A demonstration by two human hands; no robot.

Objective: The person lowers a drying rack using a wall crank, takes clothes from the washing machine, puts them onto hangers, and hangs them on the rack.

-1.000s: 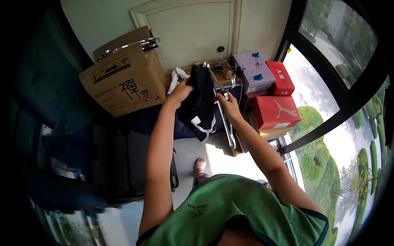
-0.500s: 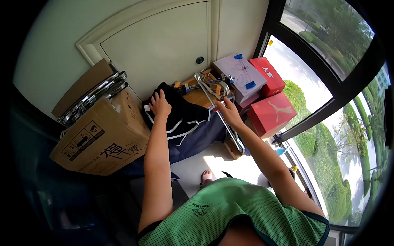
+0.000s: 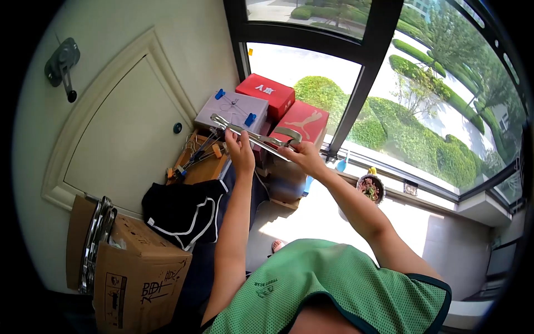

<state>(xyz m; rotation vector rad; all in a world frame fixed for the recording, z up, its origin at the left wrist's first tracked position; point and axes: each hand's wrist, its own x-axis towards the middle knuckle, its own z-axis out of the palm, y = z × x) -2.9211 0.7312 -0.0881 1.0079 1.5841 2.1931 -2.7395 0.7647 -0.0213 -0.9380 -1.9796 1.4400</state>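
A silver metal clothes hanger (image 3: 257, 137) is held up in front of the stacked boxes, slanting down to the right. My left hand (image 3: 241, 151) is closed around its left part, palm side partly hidden. Toward the other end, my right hand (image 3: 303, 158) grips it near the curved hook, thumb and fingers pressed together. Below and left of my left hand lies a black garment with white trim (image 3: 183, 209), resting on a dark blue cover and touched by neither hand.
At left stands a cardboard box (image 3: 146, 273) with several shiny metal hangers (image 3: 95, 245) beside it. Clips and hangers lie on a wooden surface (image 3: 207, 171). A lilac box (image 3: 236, 108) and red boxes (image 3: 266, 89) stand near the window. A potted plant (image 3: 370, 188) sits right.
My left hand has left the black garment and now holds the hanger. My right hand has raised the hanger from the wooden surface area. The view has turned right.
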